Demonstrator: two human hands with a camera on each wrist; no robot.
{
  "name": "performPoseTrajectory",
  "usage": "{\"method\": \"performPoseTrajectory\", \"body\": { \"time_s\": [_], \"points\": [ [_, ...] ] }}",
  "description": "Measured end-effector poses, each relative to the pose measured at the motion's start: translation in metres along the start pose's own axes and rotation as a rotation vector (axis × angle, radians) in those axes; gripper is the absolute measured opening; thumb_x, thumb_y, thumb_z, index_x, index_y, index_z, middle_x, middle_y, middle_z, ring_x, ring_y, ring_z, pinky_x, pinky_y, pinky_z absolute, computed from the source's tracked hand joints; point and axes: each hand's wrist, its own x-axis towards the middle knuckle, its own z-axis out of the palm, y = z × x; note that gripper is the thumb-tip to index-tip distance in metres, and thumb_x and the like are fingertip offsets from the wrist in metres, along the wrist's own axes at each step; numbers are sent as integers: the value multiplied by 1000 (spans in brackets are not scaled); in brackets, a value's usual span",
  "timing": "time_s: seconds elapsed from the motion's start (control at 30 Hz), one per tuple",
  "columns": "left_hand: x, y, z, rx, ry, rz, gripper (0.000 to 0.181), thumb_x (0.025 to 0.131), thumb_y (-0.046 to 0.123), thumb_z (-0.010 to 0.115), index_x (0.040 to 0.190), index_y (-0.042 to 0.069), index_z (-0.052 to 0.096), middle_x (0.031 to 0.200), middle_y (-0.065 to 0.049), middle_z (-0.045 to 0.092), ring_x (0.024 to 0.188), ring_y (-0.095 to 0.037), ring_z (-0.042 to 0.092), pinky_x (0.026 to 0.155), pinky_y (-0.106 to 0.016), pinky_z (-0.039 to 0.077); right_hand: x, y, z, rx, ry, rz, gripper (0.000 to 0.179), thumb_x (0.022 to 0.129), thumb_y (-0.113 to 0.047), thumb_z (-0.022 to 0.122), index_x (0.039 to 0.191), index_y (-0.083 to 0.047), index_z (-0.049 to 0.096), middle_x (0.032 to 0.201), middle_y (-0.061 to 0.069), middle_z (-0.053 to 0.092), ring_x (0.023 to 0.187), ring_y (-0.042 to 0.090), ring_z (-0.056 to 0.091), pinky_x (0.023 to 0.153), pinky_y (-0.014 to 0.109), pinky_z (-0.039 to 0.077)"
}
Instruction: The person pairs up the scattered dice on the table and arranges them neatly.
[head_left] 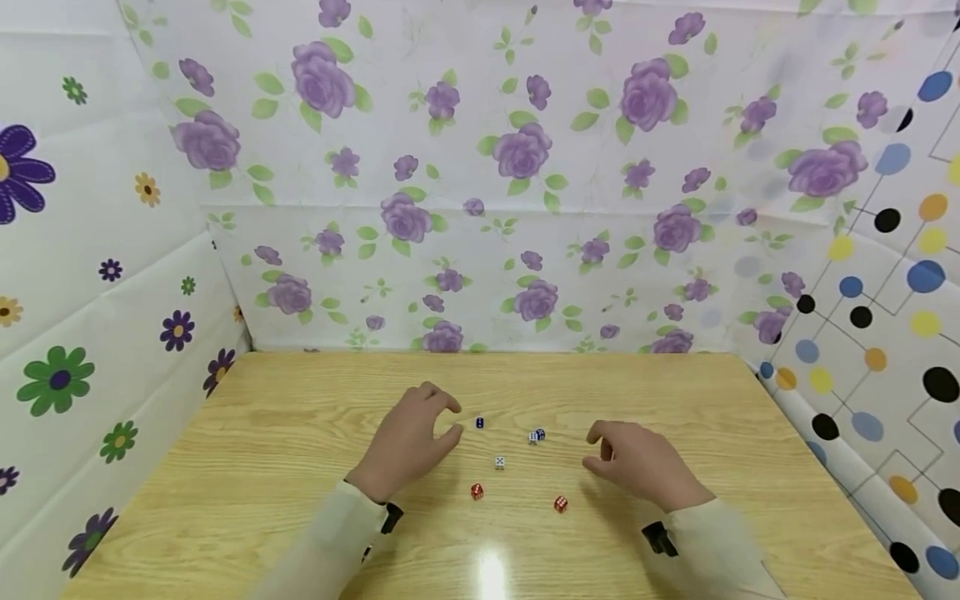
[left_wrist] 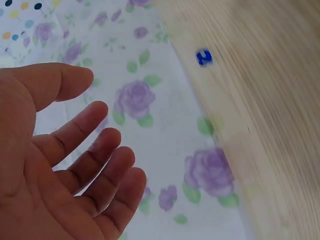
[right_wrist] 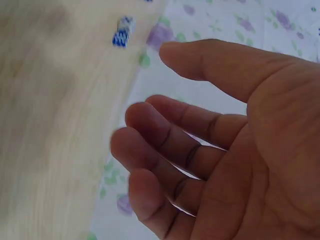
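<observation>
Several small dice lie on the wooden table in the head view. My left hand (head_left: pixel 411 437) is held over the table with loosely bent fingers and nothing between them. Closest to it is a blue die (head_left: pixel 480 422), just right of its fingertips; the left wrist view shows a blue die (left_wrist: pixel 204 57) too. My right hand (head_left: pixel 643 460), also relaxed and holding nothing, hovers right of a white die (head_left: pixel 533 437) and a second blue die (head_left: pixel 540 434) that appear side by side. Between the hands sits another white die (head_left: pixel 499 462). Nearer the front are a red die (head_left: pixel 477 492) and a second red die (head_left: pixel 561 504).
The wooden table (head_left: pixel 300 467) is bordered by a rose-patterned cloth (head_left: pixel 480 258) at the back. A flower-print cloth (head_left: pixel 127 333) hangs on the left, and a dotted cloth (head_left: pixel 892 350) on the right. Light reflects off the table's front.
</observation>
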Motion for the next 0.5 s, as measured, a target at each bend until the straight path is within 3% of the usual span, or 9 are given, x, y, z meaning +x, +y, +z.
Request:
{"method": "performPoseTrajectory", "body": {
  "time_s": [0.07, 0.33, 0.5],
  "points": [
    [-1, 5, 4, -7, -38, 22, 22, 97, 27, 72, 115, 13, 71, 112, -3, 65, 105, -23, 60, 85, -42, 54, 0, -4, 5, 3, -21, -25, 24, 93, -26, 78, 111, -11, 72, 81, -8, 60, 68, 9, 52, 63, 34, 47],
    [-6, 10, 12, 0, -318, 27, 23, 91, 23, 76, 108, 7, 74, 93, 1, 67, 78, -10, 57, 73, -34, 52, -2, -11, 17, 7, -112, -122, 6, 92, -17, 77, 94, -18, 71, 80, -12, 59, 69, 8, 50, 67, 34, 46],
    [-10, 13, 18, -39, -361, 45, 17, 88, 23, 80, 98, 10, 76, 85, 7, 66, 69, -5, 54, 69, -30, 51, -5, -15, 21, 25, -160, -175, 13, 90, -17, 77, 84, -23, 68, 79, -14, 60, 68, 6, 50, 65, 31, 44]
  ]
}}
